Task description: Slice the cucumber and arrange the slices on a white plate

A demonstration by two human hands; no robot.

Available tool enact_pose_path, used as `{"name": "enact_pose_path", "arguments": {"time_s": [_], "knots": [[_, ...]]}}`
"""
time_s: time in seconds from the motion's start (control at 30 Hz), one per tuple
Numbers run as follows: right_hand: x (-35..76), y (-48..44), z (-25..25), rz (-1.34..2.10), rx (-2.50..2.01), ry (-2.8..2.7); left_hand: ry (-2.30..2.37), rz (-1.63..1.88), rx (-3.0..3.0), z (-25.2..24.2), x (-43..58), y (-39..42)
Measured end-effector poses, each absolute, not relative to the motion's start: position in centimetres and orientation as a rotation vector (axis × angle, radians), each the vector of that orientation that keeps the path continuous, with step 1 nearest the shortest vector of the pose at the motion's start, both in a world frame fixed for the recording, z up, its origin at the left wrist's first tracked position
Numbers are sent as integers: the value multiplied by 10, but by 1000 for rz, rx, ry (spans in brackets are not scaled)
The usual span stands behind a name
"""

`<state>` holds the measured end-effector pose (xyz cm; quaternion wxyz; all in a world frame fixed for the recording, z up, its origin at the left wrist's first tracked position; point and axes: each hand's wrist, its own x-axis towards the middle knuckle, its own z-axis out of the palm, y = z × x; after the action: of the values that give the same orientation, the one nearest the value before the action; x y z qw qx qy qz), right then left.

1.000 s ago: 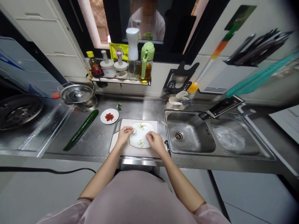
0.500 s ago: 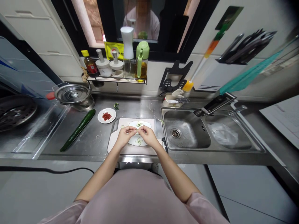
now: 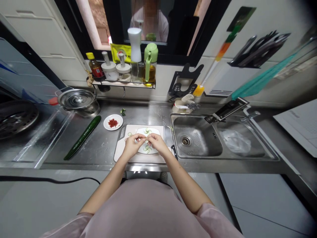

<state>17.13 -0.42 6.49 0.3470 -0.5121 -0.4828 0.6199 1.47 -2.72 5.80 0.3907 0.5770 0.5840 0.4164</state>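
Note:
Above a white plate [image 3: 158,132], my left hand [image 3: 132,143] and my right hand [image 3: 156,142] meet with fingertips pinched together. A small pale piece of cucumber shows between them, mostly hidden by the fingers. On the plate, thin green-edged cucumber slices form one pinwheel [image 3: 147,131] behind the hands and another [image 3: 147,149] in front. The plate rests on a pale cutting board [image 3: 121,150]. A loose cucumber slice [image 3: 129,134] lies on the board left of the plate. At the board's right side is a knife with a black handle [image 3: 174,152].
A small dish [image 3: 119,126] of red bits, cucumber scraps [image 3: 123,112] and a whole cucumber [image 3: 83,138] lie left of the board. A lidded steel pot [image 3: 90,109] stands behind. The double sink [image 3: 198,145] is to the right. A rack [image 3: 123,84] holds bottles and jars.
My hands stay together over the plate with only slight finger movement; the right fingers have shifted a little over the left fingertips. The whole view has moved very slightly.

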Motion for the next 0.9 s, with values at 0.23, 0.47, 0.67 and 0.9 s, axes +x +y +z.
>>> {"name": "enact_pose_path", "arguments": {"time_s": [0.23,0.47,0.67,0.9], "knots": [[170,-7,70,1694,-1376,-1157,1589,957,1631,70,17,-32],[170,-7,62,1661,-1379,-1155,1581,1042,1420,63,19,-33],[173,-5,58,1285,-1258,-1458,1318,1063,1012,57,19,-36],[183,-8,62,964,-1157,-1918,1288,1053,862,68,20,-33]]}}
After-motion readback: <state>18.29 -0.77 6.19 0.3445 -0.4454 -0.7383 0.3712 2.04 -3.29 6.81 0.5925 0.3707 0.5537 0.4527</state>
